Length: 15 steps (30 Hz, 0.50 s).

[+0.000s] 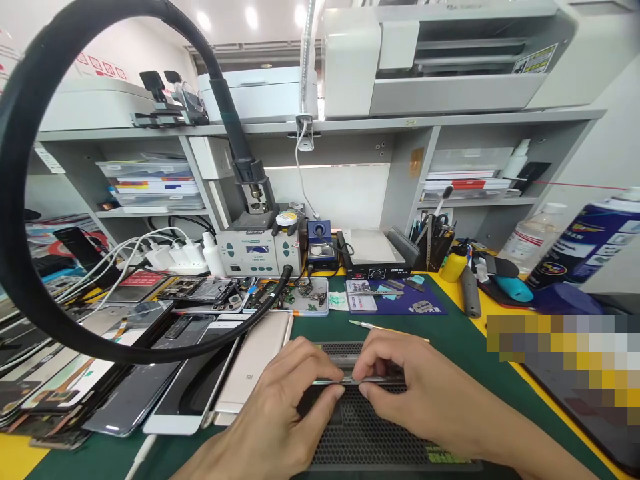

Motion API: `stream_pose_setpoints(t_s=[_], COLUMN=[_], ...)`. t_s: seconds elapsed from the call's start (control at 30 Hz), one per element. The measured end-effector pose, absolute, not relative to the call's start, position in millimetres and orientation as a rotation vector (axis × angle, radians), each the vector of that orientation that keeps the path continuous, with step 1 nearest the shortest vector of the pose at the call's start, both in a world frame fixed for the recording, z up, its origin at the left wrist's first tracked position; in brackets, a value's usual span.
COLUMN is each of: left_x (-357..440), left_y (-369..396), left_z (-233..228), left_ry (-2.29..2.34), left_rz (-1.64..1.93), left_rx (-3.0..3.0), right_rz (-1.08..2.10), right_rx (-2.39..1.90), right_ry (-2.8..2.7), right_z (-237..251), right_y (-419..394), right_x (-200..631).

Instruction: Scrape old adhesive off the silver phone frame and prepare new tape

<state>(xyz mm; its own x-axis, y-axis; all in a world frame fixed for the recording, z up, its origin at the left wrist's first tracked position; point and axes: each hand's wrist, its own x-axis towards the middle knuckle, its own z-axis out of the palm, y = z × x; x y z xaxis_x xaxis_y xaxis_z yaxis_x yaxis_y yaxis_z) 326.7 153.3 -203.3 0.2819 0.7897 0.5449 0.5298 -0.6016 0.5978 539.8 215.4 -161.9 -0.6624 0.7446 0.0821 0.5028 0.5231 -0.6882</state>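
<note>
In the head view, a black flat panel with a honeycomb pattern (380,433) lies on a dark green work mat (465,353) in front of the person. Above it, both bare hands hold a slim, dark object with a shiny edge (350,382), seen nearly edge-on. The left hand (287,407) pinches its left part between thumb and fingers, and the right hand (420,393) pinches its right part in the same way, the two thumbs near each other. Whether the object touches the honeycomb panel cannot be told, since the fingers hide much of it.

Just beyond the panel lies a thin stick-like tool with a pale tip (367,325), out of both hands. Farther beyond are a purple mat with small metal pieces (435,303) and a clear shallow tray of loose small parts (325,303); behind these stands a grey hot-air station with a small display (235,250). To the panel's left lie a pale gold phone, back up (263,347), and a white-framed phone with a dark screen (175,425).

Judging from the two-handed pinch, handling of the slim object is under way, with the object not yet set down free of the fingers. How much is finished and how much remains cannot be read, because its faces are out of sight.
</note>
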Motion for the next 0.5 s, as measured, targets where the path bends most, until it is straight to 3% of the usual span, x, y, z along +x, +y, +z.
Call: stream_pose_setpoints(t_s=[0.5], left_x=[323.5], left_y=[153.5], left_z=[-203.4], left_ry=[1.164], left_rz=[1.169], left_rx=[2.404], right_rz=[0.927], right_rx=[-1.021], right_ry=[-2.481], right_z=[-159.4], right_y=[214.0], right_x=[548.6])
